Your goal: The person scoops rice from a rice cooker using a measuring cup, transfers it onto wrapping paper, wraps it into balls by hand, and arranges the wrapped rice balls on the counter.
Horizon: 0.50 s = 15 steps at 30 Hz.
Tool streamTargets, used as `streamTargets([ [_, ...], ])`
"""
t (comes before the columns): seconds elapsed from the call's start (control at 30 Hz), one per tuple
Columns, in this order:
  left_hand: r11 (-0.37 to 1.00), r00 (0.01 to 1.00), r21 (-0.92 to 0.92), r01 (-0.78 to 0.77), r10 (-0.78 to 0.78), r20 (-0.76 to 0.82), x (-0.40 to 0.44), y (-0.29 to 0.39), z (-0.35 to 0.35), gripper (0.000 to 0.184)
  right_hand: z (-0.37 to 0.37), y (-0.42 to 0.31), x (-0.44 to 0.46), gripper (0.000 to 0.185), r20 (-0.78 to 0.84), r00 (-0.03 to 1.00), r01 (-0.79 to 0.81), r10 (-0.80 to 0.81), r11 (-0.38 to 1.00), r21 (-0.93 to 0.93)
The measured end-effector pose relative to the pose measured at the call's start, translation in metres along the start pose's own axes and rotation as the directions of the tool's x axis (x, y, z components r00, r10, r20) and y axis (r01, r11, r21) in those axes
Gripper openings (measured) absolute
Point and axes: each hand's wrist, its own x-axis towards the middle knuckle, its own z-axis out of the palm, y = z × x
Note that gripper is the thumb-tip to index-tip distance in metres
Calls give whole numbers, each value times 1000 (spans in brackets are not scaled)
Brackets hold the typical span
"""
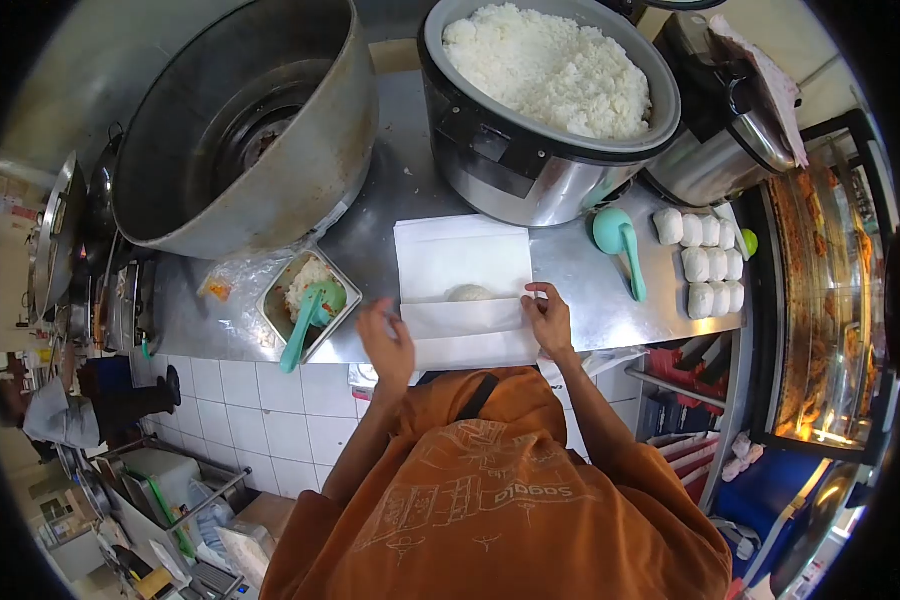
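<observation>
In front of me lies a stack of white wrapping paper (460,255), its near part folded up against a rounded mound of rice (469,293). The fold hides the lower part of the mound. At the paper's right edge my right hand (549,322) grips the folded sheet between thumb and finger. Just off the left edge is my left hand (386,342), fingers apart and holding nothing. Beside it sits a square metal container (267,303) with rice mixed with red bits, and a green spoon (306,322) rests in it.
A large rice cooker (530,185) full of white rice (550,65) stands behind the paper. A big metal pot (340,150) is at back left. To the right lie a green rice scoop (625,250), several white wrapped bundles (708,262) and a lit glass cabinet (820,300). Another person (70,415) stands far left.
</observation>
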Motion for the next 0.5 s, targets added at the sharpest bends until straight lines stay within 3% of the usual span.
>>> streamTargets([
  [0.03,990,961,-65,-126,138,238,-8,2,-3,36,-2,-2,-1,24,2,1000,-15,15,1000,-26],
  [0.07,955,880,-108,-276,297,371,-11,11,2,38,-6,-5,-1,24,7,1000,-28,28,998,-54],
  [0.1,897,758,-169,-410,437,484,-13,25,7,40,-9,-9,-1,24,15,999,-38,40,996,-82],
  [0.13,817,599,-245,-523,556,575,-13,32,10,43,-8,1,-1,25,-74,997,-10,0,992,-125],
  [0.2,815,597,-190,-548,539,593,-16,30,14,48,-11,12,1,28,-252,963,44,-99,975,-217],
  [0.23,811,595,-166,-561,535,600,-15,30,19,50,-23,9,0,33,-250,962,-153,114,978,-142],
  [0.33,789,586,-73,-610,511,628,-18,32,16,52,-32,-3,-18,43,125,987,-86,98,991,-98],
  [0.37,795,593,-50,-604,490,639,-21,33,16,52,-34,-13,-23,52,215,974,-18,77,964,-264],
  [0.5,793,612,12,-609,460,643,-18,39,21,52,-21,5,-12,53,104,992,-82,70,990,117],
])
